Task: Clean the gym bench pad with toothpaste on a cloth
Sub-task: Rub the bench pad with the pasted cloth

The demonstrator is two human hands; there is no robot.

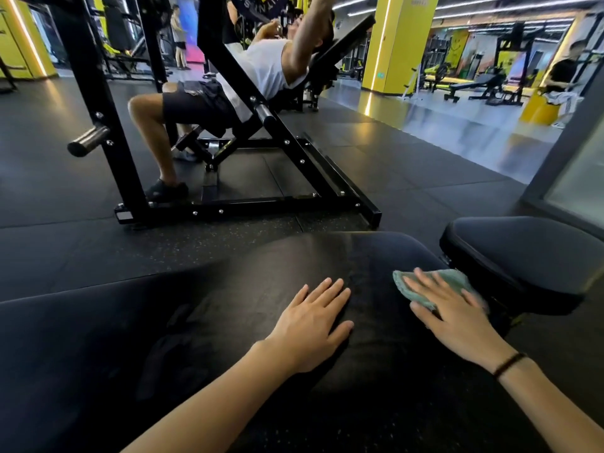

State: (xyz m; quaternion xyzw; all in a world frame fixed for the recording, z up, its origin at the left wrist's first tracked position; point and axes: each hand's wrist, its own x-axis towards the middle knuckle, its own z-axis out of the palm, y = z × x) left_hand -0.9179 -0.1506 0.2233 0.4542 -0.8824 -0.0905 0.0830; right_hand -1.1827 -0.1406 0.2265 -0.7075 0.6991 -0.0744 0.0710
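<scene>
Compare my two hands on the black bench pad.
The left hand lies flat on the bare black padded bench; the right hand presses a teal folded cloth onto it. The left hand sits mid-pad; the right hand is near its end, beside a second black pad. The right wrist wears a dark band; the left wrist is bare. Both are palm down, fingers straight.

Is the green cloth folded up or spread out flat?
Folded, it seems: the cloth is a small thick pad under the right hand, pressed on the bench pad.
</scene>
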